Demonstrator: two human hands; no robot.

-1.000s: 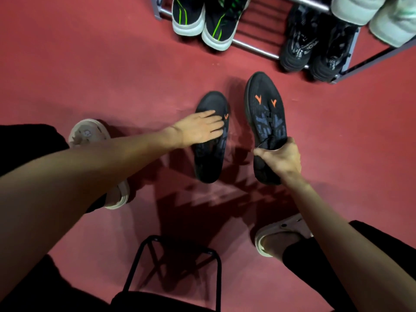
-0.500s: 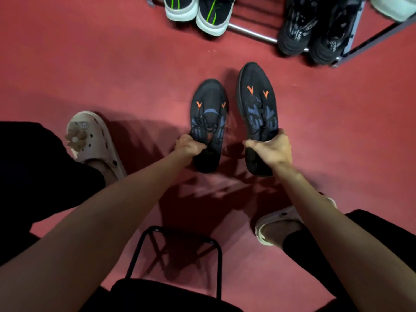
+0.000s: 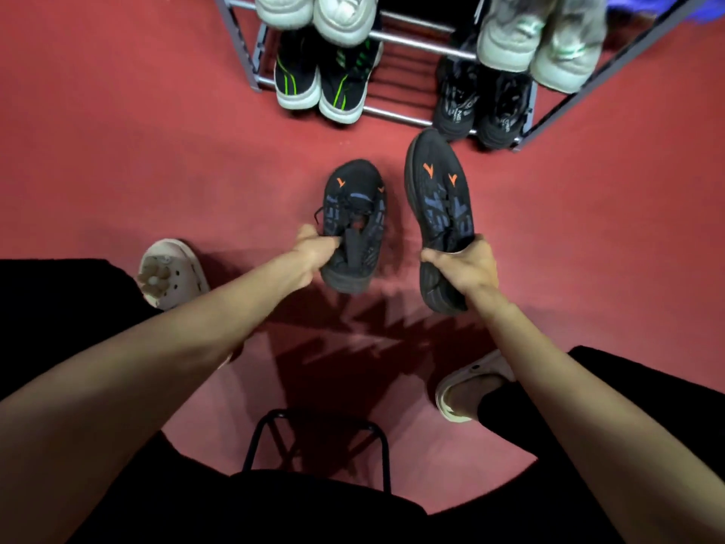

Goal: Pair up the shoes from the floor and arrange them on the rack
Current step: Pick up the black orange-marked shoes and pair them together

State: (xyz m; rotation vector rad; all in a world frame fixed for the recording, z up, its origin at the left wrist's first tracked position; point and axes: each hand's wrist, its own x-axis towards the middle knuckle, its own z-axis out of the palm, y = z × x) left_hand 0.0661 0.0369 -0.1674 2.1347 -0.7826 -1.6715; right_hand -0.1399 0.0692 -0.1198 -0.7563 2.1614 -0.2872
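Two matching black shoes with orange marks and blue patterns are in the middle of the view, toes pointing at the rack. My left hand (image 3: 314, 251) grips the left shoe (image 3: 355, 198) at its opening, fingers tucked inside. My right hand (image 3: 465, 265) grips the right shoe (image 3: 437, 182) round its heel end. The right shoe looks raised off the red floor, its toe near the rack's bottom shelf. The metal shoe rack (image 3: 416, 38) stands at the top of the view.
On the rack's lower shelf sit black shoes with green stripes (image 3: 321, 78) and a black pair (image 3: 482, 102). White sneakers (image 3: 314, 11) and pale sneakers (image 3: 541, 37) sit above. My feet in pale clogs (image 3: 172, 272) flank a black stool (image 3: 317, 445) below me.
My left hand went from lying flat on the left shoe to gripping its opening. Both shoes have come up and forward toward the rack, and more of the rack has come into view.
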